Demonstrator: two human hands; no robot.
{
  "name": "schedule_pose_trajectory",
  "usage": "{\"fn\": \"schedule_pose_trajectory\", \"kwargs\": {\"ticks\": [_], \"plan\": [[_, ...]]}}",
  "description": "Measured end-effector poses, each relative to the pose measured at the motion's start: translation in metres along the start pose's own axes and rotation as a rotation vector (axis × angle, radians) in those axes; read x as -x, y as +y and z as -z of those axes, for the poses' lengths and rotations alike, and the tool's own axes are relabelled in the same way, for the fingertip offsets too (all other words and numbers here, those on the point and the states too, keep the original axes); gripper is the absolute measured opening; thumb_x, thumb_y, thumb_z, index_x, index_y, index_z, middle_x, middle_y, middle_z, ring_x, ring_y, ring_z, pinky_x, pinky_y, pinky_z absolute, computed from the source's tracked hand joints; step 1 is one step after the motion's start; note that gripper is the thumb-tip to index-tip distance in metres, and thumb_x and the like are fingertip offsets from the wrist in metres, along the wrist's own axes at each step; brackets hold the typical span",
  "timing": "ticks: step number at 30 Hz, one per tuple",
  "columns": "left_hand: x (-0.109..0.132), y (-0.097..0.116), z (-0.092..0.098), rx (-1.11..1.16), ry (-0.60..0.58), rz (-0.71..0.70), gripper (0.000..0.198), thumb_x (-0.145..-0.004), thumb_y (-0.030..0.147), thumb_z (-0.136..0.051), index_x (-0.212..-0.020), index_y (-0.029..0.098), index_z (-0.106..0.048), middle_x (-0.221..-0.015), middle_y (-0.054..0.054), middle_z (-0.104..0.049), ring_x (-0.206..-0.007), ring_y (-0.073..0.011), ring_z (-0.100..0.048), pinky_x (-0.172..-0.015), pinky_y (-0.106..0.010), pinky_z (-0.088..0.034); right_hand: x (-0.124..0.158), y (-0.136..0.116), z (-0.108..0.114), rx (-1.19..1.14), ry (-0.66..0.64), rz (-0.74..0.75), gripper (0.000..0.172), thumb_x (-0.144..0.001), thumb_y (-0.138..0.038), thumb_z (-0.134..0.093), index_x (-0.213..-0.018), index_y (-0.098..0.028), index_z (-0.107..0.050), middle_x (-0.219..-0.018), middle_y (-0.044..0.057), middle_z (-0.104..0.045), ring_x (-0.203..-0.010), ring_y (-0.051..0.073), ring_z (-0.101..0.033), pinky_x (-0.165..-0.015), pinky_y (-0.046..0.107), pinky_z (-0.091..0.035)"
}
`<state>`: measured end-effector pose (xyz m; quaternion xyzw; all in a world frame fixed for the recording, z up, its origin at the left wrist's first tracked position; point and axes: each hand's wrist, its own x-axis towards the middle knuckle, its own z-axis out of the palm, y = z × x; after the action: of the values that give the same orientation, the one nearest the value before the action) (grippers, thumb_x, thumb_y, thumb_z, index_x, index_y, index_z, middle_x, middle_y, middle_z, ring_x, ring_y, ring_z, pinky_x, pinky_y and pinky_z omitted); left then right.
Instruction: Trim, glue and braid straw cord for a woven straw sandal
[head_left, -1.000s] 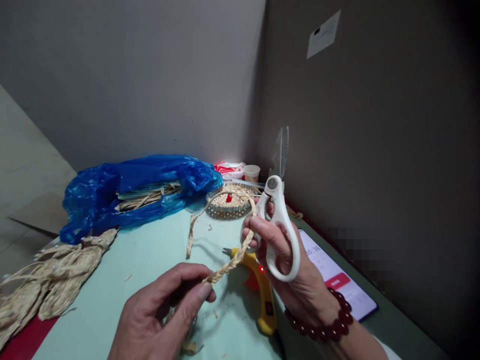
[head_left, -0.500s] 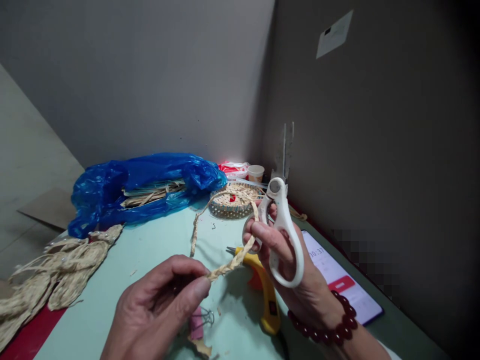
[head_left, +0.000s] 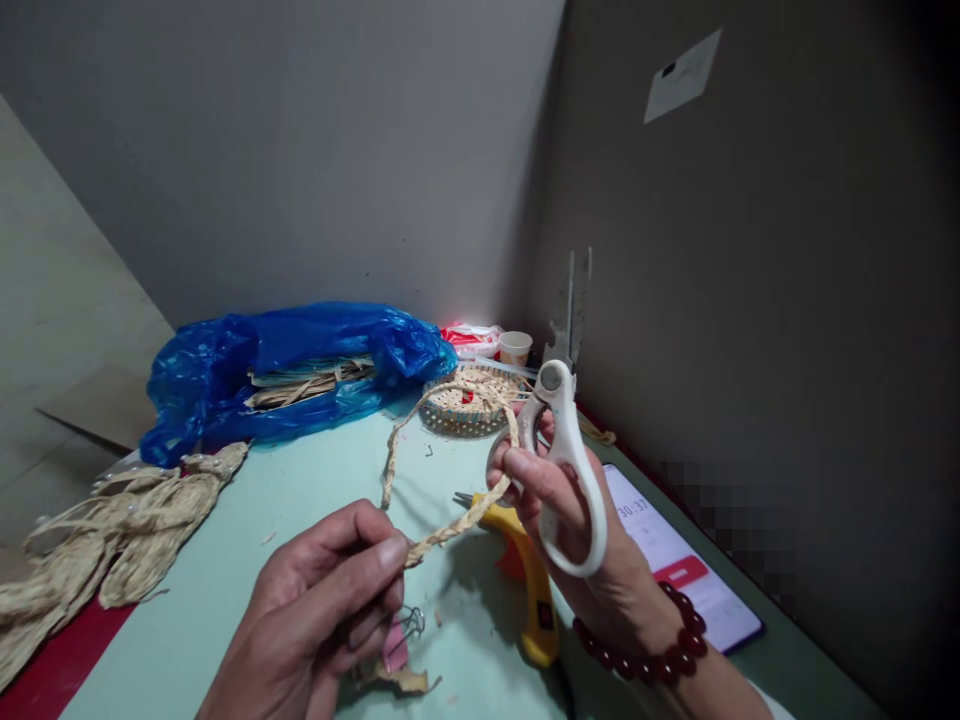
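Note:
My left hand (head_left: pixel 322 610) pinches the near end of a braided straw cord (head_left: pixel 450 525) low in the middle of the view. That cord arcs up to my right hand (head_left: pixel 570 530) and loops back down to the table. In the same hand I grip white-handled scissors (head_left: pixel 564 450), blades pointing up and slightly parted, with the cord pressed against my fingers. Under my left hand lie a pink binder clip (head_left: pixel 396 640) and a straw scrap.
A yellow glue gun (head_left: pixel 529 590) with a red light lies beneath the cord. A phone (head_left: pixel 679 575) with a lit screen sits at right. Behind are a small woven basket (head_left: pixel 465 405), a blue plastic bag (head_left: pixel 285 375) of straw, a paper cup (head_left: pixel 515 347) and loose straw bundles (head_left: pixel 105 530) at left.
My left hand has shifted slightly along the braid and its fingers have closed more, uncovering the pink clip. The scissors blades have parted a little. The view drifted left.

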<state>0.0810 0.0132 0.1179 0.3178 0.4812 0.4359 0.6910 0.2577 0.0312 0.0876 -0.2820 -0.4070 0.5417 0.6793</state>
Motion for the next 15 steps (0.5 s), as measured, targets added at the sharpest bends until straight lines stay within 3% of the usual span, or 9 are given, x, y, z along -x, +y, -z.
{"fn": "schedule_pose_trajectory", "kwargs": {"ticks": [3, 6, 8, 11, 15], "plan": [[-0.001, -0.003, -0.001, -0.078, 0.026, -0.073, 0.026, -0.060, 0.039, -0.083, -0.069, 0.020, -0.068, -0.053, 0.007, -0.046, -0.044, -0.0045, -0.033, -0.042, -0.015, -0.039, -0.001, -0.001, -0.001, 0.017, 0.025, -0.005, 0.013, -0.082, -0.025, -0.073, -0.088, -0.023, -0.061, -0.075, -0.004, -0.059, -0.066, 0.009, -0.050, -0.063, 0.018, -0.042], [-0.003, -0.009, -0.002, -0.334, 0.137, -0.257, 0.032, -0.063, 0.047, -0.079, -0.085, 0.025, -0.072, -0.063, 0.004, -0.053, -0.047, -0.0099, -0.044, -0.040, -0.018, -0.042, -0.002, -0.002, -0.001, 0.033, 0.052, -0.032, 0.017, -0.080, -0.029, -0.074, -0.086, -0.021, -0.060, -0.074, -0.002, -0.057, -0.065, 0.010, -0.048, -0.061, 0.021, -0.041], [-0.005, -0.012, -0.001, -0.521, 0.175, -0.386, 0.027, -0.064, 0.048, -0.077, -0.080, 0.026, -0.074, -0.072, 0.001, -0.061, -0.049, -0.0124, -0.050, -0.040, -0.020, -0.046, -0.002, -0.001, -0.001, 0.036, 0.061, -0.040, 0.020, -0.079, -0.030, -0.075, -0.086, -0.020, -0.059, -0.073, -0.002, -0.055, -0.063, 0.011, -0.046, -0.060, 0.022, -0.040], [-0.007, -0.015, 0.002, -0.663, 0.130, -0.540, 0.017, -0.071, 0.044, -0.073, -0.070, 0.027, -0.073, -0.079, -0.001, -0.066, -0.054, -0.0146, -0.057, -0.043, -0.018, -0.047, -0.002, -0.001, -0.002, 0.030, 0.064, -0.034, 0.021, -0.079, -0.031, -0.075, -0.087, -0.020, -0.058, -0.072, -0.002, -0.053, -0.063, 0.011, -0.045, -0.059, 0.023, -0.039], [-0.009, -0.012, 0.005, -0.640, 0.089, -0.512, 0.020, -0.075, 0.045, -0.069, -0.070, 0.026, -0.072, -0.067, 0.000, -0.059, -0.049, -0.0126, -0.051, -0.035, -0.016, -0.039, -0.002, -0.001, -0.003, 0.012, 0.057, -0.020, 0.022, -0.081, -0.030, -0.074, -0.093, -0.021, -0.057, -0.075, -0.002, -0.052, -0.065, 0.012, -0.042, -0.060, 0.023, -0.038]]}}
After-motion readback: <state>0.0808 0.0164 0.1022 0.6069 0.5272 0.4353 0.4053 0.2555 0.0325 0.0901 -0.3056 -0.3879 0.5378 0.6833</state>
